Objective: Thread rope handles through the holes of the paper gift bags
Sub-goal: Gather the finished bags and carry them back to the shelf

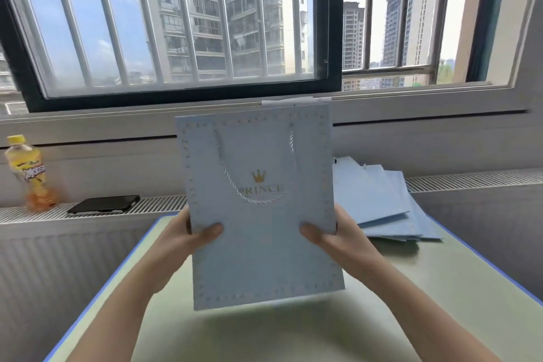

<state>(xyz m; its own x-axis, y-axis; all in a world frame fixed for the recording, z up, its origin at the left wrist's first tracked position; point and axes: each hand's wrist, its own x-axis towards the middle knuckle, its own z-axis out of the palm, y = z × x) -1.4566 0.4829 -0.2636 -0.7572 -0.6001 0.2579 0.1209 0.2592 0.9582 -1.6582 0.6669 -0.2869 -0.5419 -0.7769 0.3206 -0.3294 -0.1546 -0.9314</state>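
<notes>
Holding the gift bag (264, 258) upright above the table (411, 288), the left hand (188, 241) and right hand (335, 239) pinch its side edges. Its near face already carries a rope handle (232, 185); the far face is hidden, and the stack of bags (382, 200) behind probably awaits threading

Daylight through a barred window (176, 23) above a green table (382, 317).

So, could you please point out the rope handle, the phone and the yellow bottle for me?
rope handle (258, 200): head view, bottom of its hanging loop.
phone (104, 204): head view, middle of its dark face.
yellow bottle (28, 169): head view, on its label.
</notes>
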